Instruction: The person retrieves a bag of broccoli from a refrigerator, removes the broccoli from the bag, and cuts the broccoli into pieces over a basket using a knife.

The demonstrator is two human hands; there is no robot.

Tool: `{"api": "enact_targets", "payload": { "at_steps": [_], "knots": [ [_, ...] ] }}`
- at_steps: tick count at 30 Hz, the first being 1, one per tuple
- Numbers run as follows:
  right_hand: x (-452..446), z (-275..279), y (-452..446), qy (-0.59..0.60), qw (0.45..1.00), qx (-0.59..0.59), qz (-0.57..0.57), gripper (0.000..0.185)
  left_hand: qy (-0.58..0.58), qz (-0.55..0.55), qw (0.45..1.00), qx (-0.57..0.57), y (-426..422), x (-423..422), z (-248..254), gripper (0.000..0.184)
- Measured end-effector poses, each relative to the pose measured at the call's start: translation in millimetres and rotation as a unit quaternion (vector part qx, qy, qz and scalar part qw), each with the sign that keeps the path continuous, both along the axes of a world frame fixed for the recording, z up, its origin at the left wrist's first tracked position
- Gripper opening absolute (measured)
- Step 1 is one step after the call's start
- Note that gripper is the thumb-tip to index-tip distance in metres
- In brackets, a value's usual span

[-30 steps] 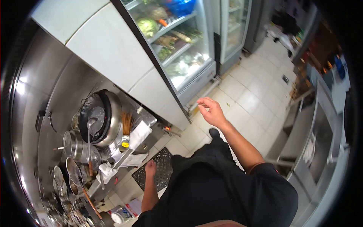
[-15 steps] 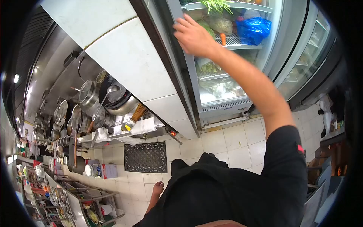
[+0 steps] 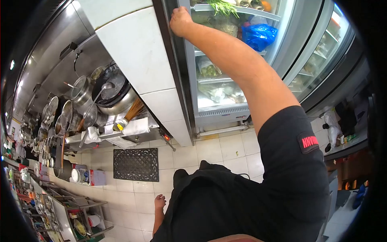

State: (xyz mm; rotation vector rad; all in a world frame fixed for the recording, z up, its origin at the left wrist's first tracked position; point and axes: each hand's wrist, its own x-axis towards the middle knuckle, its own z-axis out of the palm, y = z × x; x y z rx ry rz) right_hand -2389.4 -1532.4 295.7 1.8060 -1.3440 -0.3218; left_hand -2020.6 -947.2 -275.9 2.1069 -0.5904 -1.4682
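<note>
My right hand (image 3: 181, 21) is at the left edge of the glass fridge door (image 3: 189, 64), its fingers curled round the door's edge or frame. Through the glass show a blue plastic bag (image 3: 259, 36), green leaves (image 3: 222, 7) and bagged vegetables (image 3: 209, 69) on shelves. Low beside my body hangs my left hand (image 3: 160, 200), above the tiled floor, with nothing in it and its fingers loosely bent and a little apart.
Left of the tiled wall (image 3: 139, 52) stands a stove with a wok (image 3: 115, 86), a ladle and pots. A black mat (image 3: 136, 164) lies on the floor. Metal shelving (image 3: 60, 213) stands lower left, and a second fridge (image 3: 322, 52) is at the right.
My right hand has risen from over the floor to the fridge door's left edge. The view has turned toward the fridge and mat. My left hand stays low at my side.
</note>
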Motion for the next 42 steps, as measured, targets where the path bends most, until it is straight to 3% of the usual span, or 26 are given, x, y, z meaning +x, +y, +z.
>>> {"api": "enact_targets", "payload": {
  "at_steps": [3,6,8,9,10,11,14,15,16,18,20,23,25,26,28,30,32,34,36,37,38,40,42],
  "knots": [
    [4,0,-1,-0.003,0.999,0.019,-0.033,0.032,0.04,0.013,0.999,-0.003,27,-1,-16,0.041],
    [5,-6,-23,0.002,0.999,0.002,-0.054,0.036,0.005,-0.016,1.0,0.002,46,-14,12,0.043],
    [3,-16,-34,0.003,0.997,-0.039,-0.063,0.038,-0.025,-0.037,0.999,-0.021,82,1,-57,0.039],
    [7,-9,-24,0.028,0.997,-0.007,-0.078,0.039,-0.063,-0.06,0.995,-0.039,102,9,-87,0.038],
    [8,-9,-17,0.007,0.998,-0.009,-0.065,0.037,-0.089,-0.072,0.993,-0.039,108,9,-89,0.037],
    [8,-9,-11,-0.013,0.998,-0.012,-0.054,0.036,-0.033,-0.008,0.999,-0.017,115,8,-86,0.036],
    [7,-13,24,0.016,0.999,-0.019,-0.047,0.029,-0.143,-0.1,0.985,-0.007,124,13,-80,0.036],
    [6,-15,44,0.039,0.998,-0.018,-0.051,0.027,-0.034,-0.062,0.997,0.017,130,18,-82,0.035],
    [0,-15,66,0.019,0.999,-0.019,-0.019,0.024,-0.037,-0.092,0.995,0.011,128,21,-85,0.035],
    [-14,-6,115,-0.029,0.998,-0.028,0.051,0.018,-0.047,-0.143,0.989,-0.006,104,29,-86,0.034],
    [-30,-1,163,-0.051,0.991,-0.044,0.113,0.016,-0.212,-0.282,0.925,-0.143,69,39,-94,0.032],
    [-46,6,239,-0.134,0.979,-0.059,0.141,0.022,-0.04,-0.139,0.988,-0.048,13,72,-111,0.03],
    [-55,7,284,-0.164,0.971,-0.085,0.152,0.023,0.003,-0.069,0.997,-0.021,-29,75,-95,0.029],
    [-62,7,305,-0.171,0.968,-0.098,0.157,0.023,-0.011,-0.08,0.996,-0.038,-47,73,-88,0.023],
    [-74,5,347,-0.246,0.964,-0.085,0.058,0.016,-0.01,-0.088,0.995,-0.05,-81,74,-84,0.034],
    [-87,-5,389,-0.306,0.948,-0.079,0.029,0.014,0.015,-0.081,0.996,-0.04,-106,62,-70,0.036],
    [-109,-29,419,-0.422,0.884,-0.134,0.149,0.014,0.013,-0.13,0.991,-0.031,-121,52,-74,0.036],
    [-134,-46,447,-0.406,0.848,-0.308,0.147,0.02,0.006,-0.168,0.985,-0.025,-128,40,-76,0.036],
    [-168,-77,467,-0.623,0.651,-0.414,0.129,0.028,-0.008,-0.195,0.981,-0.022,-124,24,-72,0.038],
    [-180,-90,479,-0.676,0.608,-0.402,0.111,0.036,-0.007,-0.209,0.978,-0.008,-121,19,-79,0.039],
    [-196,-110,489,-0.765,0.519,-0.363,0.115,0.047,0.001,-0.244,0.97,-0.015,-116,17,-86,0.041],
    [-241,-189,493,-0.793,0.504,-0.316,0.132,0.06,-0.066,-0.397,0.914,-0.042,-115,8,-65,0.042],
    [-204,-205,468,-0.67,0.613,-0.415,0.052,0.072,-0.011,-0.375,0.922,-0.091,-108,17,-89,0.042]
  ]
}}
